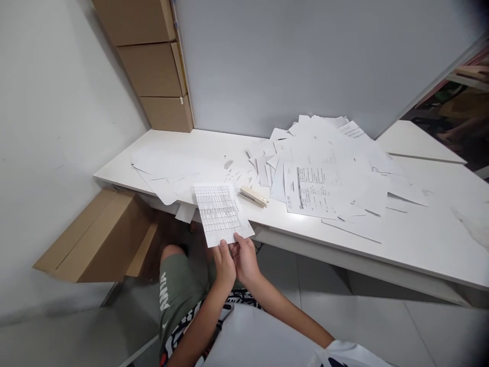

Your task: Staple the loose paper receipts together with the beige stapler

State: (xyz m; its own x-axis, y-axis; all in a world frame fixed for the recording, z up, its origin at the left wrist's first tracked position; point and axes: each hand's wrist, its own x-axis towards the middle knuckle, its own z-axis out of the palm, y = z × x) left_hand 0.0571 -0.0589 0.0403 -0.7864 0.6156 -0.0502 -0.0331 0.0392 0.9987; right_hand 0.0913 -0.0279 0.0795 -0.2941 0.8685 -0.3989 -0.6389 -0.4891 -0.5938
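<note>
- Sheet (221, 214) was pinched by its bottom edge in my left grip (224, 266) and right grip (246, 259).
- Held so low, it might have drooped or slipped, I judged.

Head camera, forward-down, close over hands (235, 262), desk (420, 239).

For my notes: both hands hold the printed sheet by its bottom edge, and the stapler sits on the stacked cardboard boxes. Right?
Not quite: the head view shows the stapler lying on the white desk, right of the printed sheet, not on the stacked cardboard boxes. The left hand and right hand do hold its bottom edge.
</note>
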